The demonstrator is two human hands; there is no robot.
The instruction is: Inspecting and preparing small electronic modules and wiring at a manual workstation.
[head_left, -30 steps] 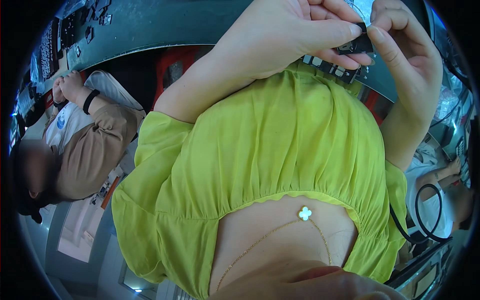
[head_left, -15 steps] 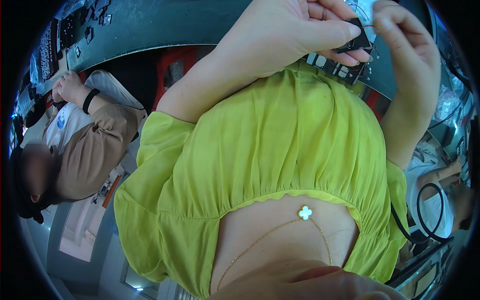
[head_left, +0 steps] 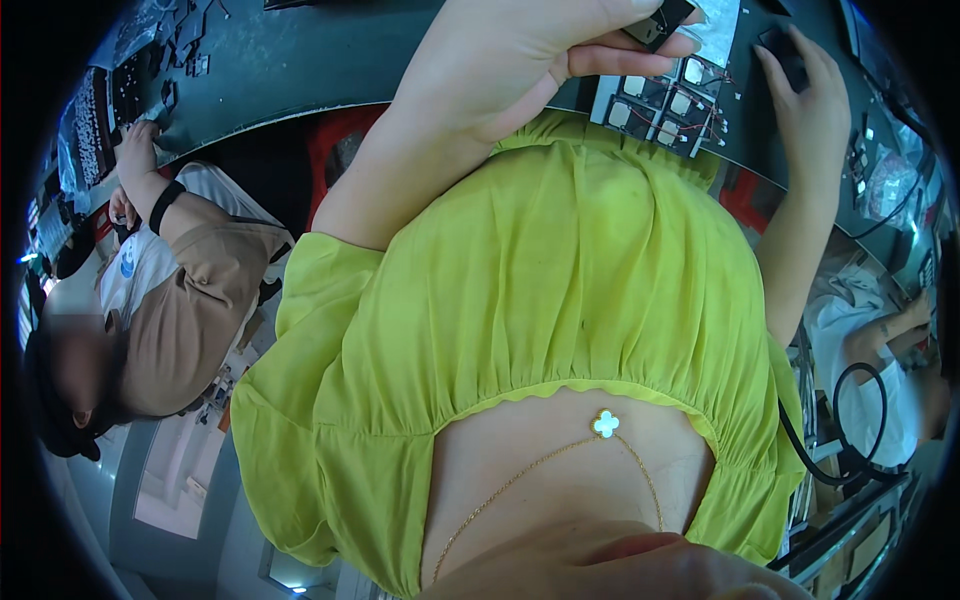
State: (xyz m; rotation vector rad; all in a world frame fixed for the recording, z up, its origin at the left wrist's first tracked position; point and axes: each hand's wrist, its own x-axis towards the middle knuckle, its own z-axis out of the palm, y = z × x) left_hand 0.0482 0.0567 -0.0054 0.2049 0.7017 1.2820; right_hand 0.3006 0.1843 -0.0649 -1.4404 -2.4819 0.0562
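At the top of the head view my left hand (head_left: 560, 50) is closed, pinching a small black rectangular part (head_left: 660, 25) between thumb and fingers. Some of that part is cut off by the upper edge. My right hand (head_left: 815, 95) lies further right over the table, its thumb and fingers closed round a dark flat piece (head_left: 783, 50). Between the hands, near the table's front edge, rests a group of black modules (head_left: 655, 128) with whitish square centres and thin red wires. A pale sheet or bag (head_left: 720, 35) lies just beyond them.
The dark green table (head_left: 330, 55) curves across the top. Loose black pieces (head_left: 185, 40) lie at its far left. To the left a co-worker's hand (head_left: 140, 145) reaches onto the table. Clear plastic bags (head_left: 890, 180) and a looped black cable (head_left: 860, 420) are on the right.
My right hand has let go of the thin wire by the black part and moved right to the dark flat piece. My left hand has shifted up and left with its part, uncovering the modules.
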